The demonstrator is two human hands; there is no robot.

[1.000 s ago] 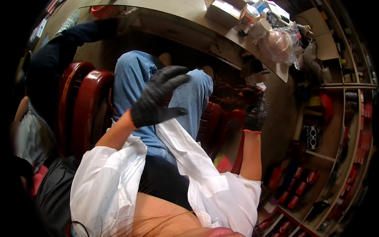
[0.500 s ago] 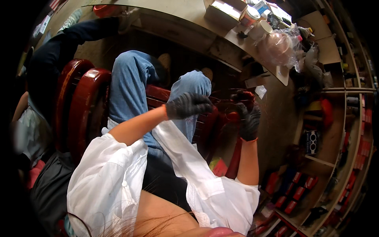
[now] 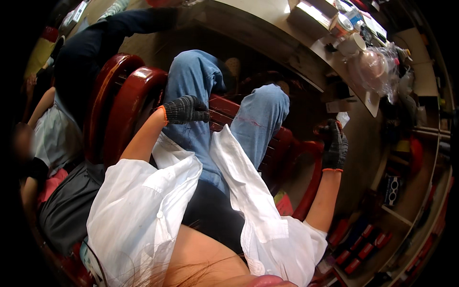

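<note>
Both my hands wear dark knit gloves with orange cuffs. My left hand [image 3: 187, 110] is closed over my left thigh, fingers pinched together. From near its fingertips thin reddish strands [image 3: 246, 122] run rightward across my jeans; whether they are wire or thread I cannot tell. Out to the right, beyond the red chair arm, my right hand [image 3: 334, 147] is closed round a small tangled bundle of reddish strands [image 3: 319, 128], partly hidden by the glove. My knees in blue jeans [image 3: 263, 110] lie between the hands.
A glossy dark-red slatted chair [image 3: 136, 103] is under and beside me. Ahead runs a table [image 3: 253, 24] with a cardboard box, cups and a plastic-wrapped pink item [image 3: 373, 67]. Shelves with red boxes [image 3: 366, 251] line the right. Other people sit at the left.
My hands have moved farther apart: the left drew back leftward over the thigh, the right went outward with the bundle. The whole view has shifted, so the surroundings appear farther right.
</note>
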